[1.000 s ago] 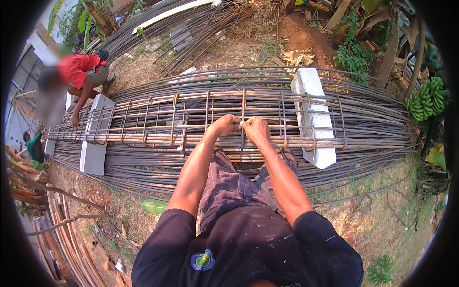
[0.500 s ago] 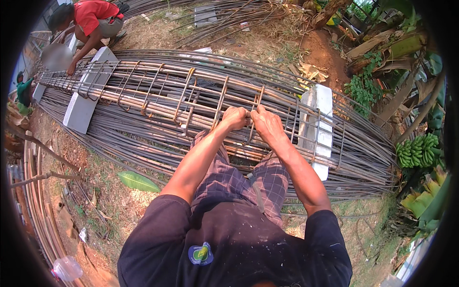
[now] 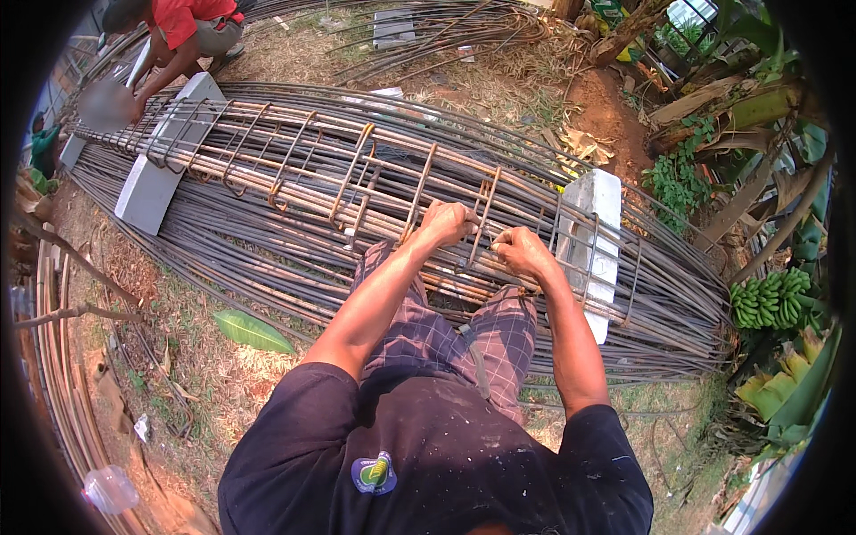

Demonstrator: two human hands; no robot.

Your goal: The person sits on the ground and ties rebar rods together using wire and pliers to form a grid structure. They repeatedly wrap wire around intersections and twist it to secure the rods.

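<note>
A long rebar cage (image 3: 294,183) lies across in front of me, its rusty bars ringed by square stirrups (image 3: 417,192). Curled fingers of my left hand (image 3: 448,223) rest at the cage's near bars, just left of a stirrup (image 3: 486,212). What they hold, if anything, is hidden. On the other side of that stirrup my right hand (image 3: 524,253) is closed in a pinch over the near bars, apart from the left. Anything between its fingertips is too small to make out.
Pale concrete blocks (image 3: 592,254) prop the cage at the right and left (image 3: 169,160). Many loose steel bars (image 3: 241,227) lie beneath. At the far left a person in a red shirt (image 3: 178,31) crouches by the cage; another in green (image 3: 43,147) is beyond. Green bananas (image 3: 771,300) hang at right.
My right hand has moved right and a little down, away from the left hand; before, the two met at the stirrup. The left stays close to it. The view has shifted slightly.
</note>
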